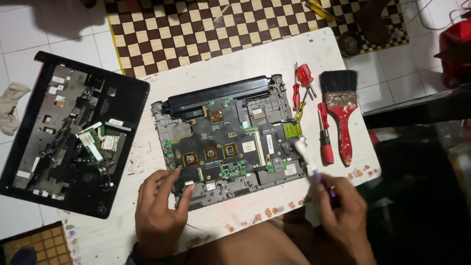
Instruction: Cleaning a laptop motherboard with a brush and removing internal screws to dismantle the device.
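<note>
At the bottom of the frame our left hand (159, 208) lies with fingers spread and its grip wide, holding nothing, fingertips pressing the near left edge of the opened laptop base (228, 140). Lower right, our right hand (343, 208) has its grip closed on a small purple-handled brush (308, 158), whose pale tip touches the right edge of the exposed circuit board (223, 147).

The laptop base sits mid-frame on the white worktop (274, 59), its black battery bar along the far side. Just right of it lie the red screwdrivers (321, 132) and a red-handled paintbrush (341, 110) with black bristles. At the left of the frame, apart from the base, rests the removed black cover (73, 132) with loose green boards in it.

We judge the risks are these: the brush could snag a small connector or part if pushed hard, and the left fingertips could slide onto the bare board. The screwdrivers lie close enough to be knocked by our right wrist.
</note>
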